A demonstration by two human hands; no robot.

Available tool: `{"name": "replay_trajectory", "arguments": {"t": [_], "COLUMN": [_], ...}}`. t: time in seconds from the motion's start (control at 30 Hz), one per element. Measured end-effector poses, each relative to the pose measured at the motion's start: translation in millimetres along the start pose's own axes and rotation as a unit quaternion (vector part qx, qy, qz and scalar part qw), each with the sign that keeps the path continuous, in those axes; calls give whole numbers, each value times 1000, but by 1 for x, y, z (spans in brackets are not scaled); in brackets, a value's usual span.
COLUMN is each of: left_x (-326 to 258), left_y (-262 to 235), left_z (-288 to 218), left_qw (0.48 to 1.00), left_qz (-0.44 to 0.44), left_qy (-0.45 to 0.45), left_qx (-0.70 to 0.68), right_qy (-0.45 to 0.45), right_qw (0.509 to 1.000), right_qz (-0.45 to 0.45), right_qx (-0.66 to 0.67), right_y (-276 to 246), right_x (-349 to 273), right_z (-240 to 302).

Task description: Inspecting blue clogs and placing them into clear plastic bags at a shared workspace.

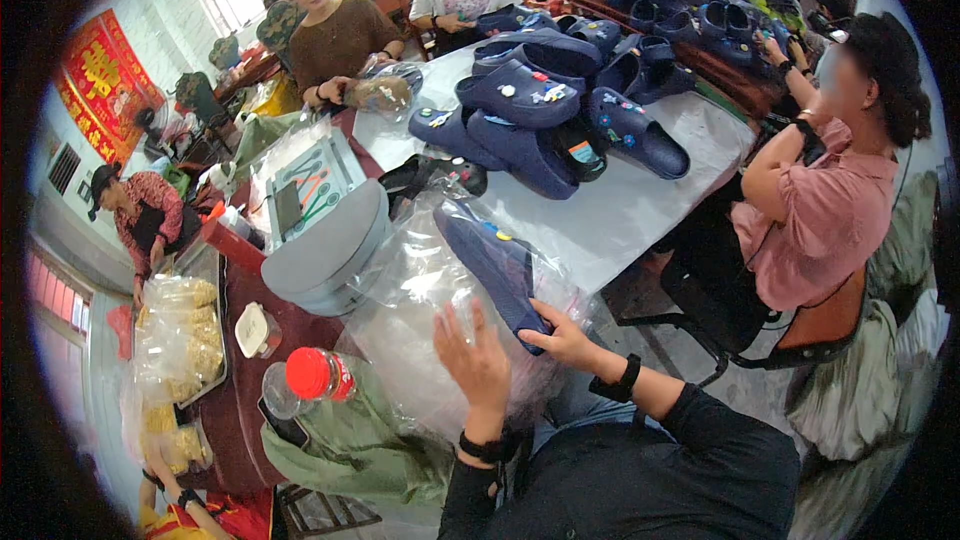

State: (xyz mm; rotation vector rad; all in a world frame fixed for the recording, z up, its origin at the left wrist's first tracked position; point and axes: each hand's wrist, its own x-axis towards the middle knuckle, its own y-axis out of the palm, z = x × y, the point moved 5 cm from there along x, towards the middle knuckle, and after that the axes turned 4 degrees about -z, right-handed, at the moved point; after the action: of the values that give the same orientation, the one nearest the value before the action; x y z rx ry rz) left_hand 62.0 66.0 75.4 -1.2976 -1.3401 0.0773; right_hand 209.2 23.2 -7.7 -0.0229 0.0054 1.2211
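The left hand is spread flat, fingers open, against the outside of a clear plastic bag, holding nothing. The right hand grips the heel end of a navy clog with small charms, which lies inside or against that bag at the table's near edge. The step looks like bagging 1 clog; seating it deeper calls for the left palm to steady the film. Both forearms rise from below, wrists bent inward.
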Motion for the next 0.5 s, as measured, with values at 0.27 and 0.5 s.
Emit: {"name": "replay_trajectory", "arguments": {"t": [0.27,0.5], "left_x": [16,-7], "left_y": [22,30], "left_z": [-18,-22], "left_qw": [975,948], "left_qz": [110,173], "left_qy": [108,160], "left_qx": [-160,-216], "right_qy": [-178,-160], "right_qw": [959,972], "right_qz": [82,40], "right_qx": [-207,-170], "right_y": [3,-9], "right_x": [-2,9], "right_z": [-9,-8]}}
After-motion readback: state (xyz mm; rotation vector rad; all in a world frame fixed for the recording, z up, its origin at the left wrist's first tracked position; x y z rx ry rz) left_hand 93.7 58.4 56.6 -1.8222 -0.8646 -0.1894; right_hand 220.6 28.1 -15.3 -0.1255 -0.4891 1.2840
